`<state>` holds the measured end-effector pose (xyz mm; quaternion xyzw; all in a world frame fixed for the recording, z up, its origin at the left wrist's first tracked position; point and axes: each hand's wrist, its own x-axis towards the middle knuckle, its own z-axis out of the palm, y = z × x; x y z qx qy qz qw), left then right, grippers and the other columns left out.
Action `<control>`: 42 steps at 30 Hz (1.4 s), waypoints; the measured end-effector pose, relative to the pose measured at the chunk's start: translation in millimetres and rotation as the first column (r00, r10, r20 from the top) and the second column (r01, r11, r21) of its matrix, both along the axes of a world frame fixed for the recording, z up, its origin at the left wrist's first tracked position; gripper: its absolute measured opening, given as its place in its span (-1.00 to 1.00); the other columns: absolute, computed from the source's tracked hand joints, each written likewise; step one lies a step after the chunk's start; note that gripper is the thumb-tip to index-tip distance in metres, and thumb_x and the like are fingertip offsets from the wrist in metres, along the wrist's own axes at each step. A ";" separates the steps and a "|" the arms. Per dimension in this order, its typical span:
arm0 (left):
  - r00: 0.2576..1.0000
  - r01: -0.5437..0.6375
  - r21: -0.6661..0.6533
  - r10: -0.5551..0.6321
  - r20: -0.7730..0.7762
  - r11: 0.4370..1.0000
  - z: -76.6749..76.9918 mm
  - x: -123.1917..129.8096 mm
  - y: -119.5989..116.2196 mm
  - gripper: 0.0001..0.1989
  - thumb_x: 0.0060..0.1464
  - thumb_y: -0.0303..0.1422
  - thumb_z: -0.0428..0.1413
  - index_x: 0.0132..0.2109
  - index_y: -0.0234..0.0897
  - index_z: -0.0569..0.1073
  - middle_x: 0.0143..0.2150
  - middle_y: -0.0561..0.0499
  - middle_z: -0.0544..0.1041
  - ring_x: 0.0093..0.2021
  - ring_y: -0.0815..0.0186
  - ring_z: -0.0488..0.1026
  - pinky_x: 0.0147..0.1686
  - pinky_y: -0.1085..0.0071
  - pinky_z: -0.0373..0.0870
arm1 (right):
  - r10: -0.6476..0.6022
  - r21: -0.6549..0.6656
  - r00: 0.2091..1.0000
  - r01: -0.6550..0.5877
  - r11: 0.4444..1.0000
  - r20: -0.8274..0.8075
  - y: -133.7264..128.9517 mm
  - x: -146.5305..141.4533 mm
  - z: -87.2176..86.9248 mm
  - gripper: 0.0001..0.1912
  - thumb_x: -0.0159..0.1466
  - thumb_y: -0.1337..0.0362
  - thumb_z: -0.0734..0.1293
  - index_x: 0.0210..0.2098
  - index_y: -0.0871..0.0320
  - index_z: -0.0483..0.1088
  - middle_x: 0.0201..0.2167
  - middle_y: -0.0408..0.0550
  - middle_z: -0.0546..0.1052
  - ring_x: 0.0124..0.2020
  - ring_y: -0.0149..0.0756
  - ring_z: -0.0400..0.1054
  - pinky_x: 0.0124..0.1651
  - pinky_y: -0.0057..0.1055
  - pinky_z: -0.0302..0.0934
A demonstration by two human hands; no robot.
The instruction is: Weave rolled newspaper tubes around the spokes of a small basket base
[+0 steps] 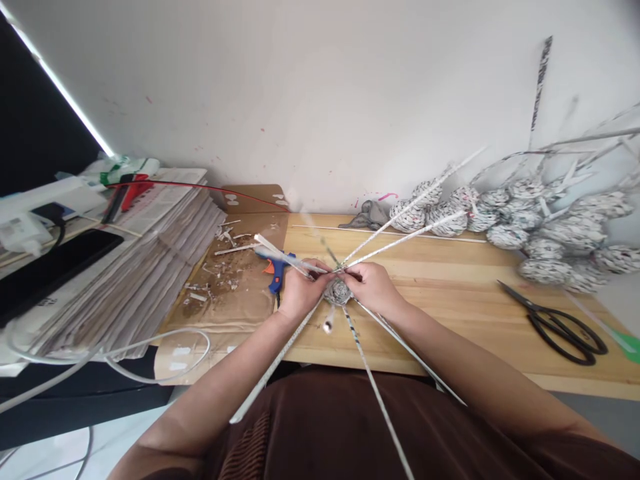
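A small round woven paper piece [339, 292] lies between my hands, with rolled paper strips spreading from it in several directions. My left hand [304, 291] pinches strips at its upper left edge, fingers closed. On the other side, my right hand [371, 287] is closed on strips at the upper right edge. Two long strips [415, 235] point up and right, and a speckled strip [367, 373] runs down over my brown clothing. One strip above the piece is blurred by motion.
A blue glue gun [276, 279] rests on cardboard [220, 323] with paper scraps. Black scissors [555, 323] lie at the right. Woven paper pieces [510, 213] line the wall. Stacked newspapers [170, 247], a phone [60, 270] and white cables [155, 333] are at the left.
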<state>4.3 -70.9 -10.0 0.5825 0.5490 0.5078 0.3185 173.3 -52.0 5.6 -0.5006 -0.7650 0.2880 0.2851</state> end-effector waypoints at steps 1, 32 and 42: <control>1.000 0.010 -0.005 -0.010 0.029 1.000 -1.2 -0.1 0.4 -0.89 -0.08 -0.34 0.26 -0.41 -0.29 0.53 -0.45 0.01 0.55 -0.45 0.35 0.44 -0.42 0.45 0.36 | 0.000 0.000 1.000 0.000 1.000 -0.008 0.3 0.0 -0.8 -0.77 0.25 0.27 0.29 -0.44 0.13 0.57 -0.54 -0.11 0.57 -0.50 -0.31 0.38 -0.38 -0.44 0.14; 0.931 0.064 -0.279 0.043 0.364 0.958 -2.6 6.8 6.6 -0.69 -0.30 -0.27 0.38 -0.39 -0.34 0.51 -0.54 0.05 0.50 -0.63 0.39 0.41 -0.66 0.47 0.41 | -0.122 -0.188 0.864 0.032 0.982 -0.488 2.9 -4.8 -6.4 -0.68 0.14 0.02 0.39 -0.39 0.18 0.51 -0.47 -0.06 0.56 -0.44 -0.30 0.41 -0.35 -0.43 0.26; 0.871 0.067 -0.303 0.092 0.482 0.951 0.6 6.4 5.5 -0.66 -0.35 -0.31 0.41 -0.38 -0.38 0.53 -0.47 -0.01 0.56 -0.50 0.34 0.50 -0.47 0.39 0.54 | -0.103 -0.251 0.850 -0.036 0.967 -0.516 0.6 -5.0 -6.9 -0.70 0.22 0.04 0.32 -0.46 0.15 0.43 -0.61 -0.17 0.44 -0.56 -0.36 0.33 -0.46 -0.45 0.21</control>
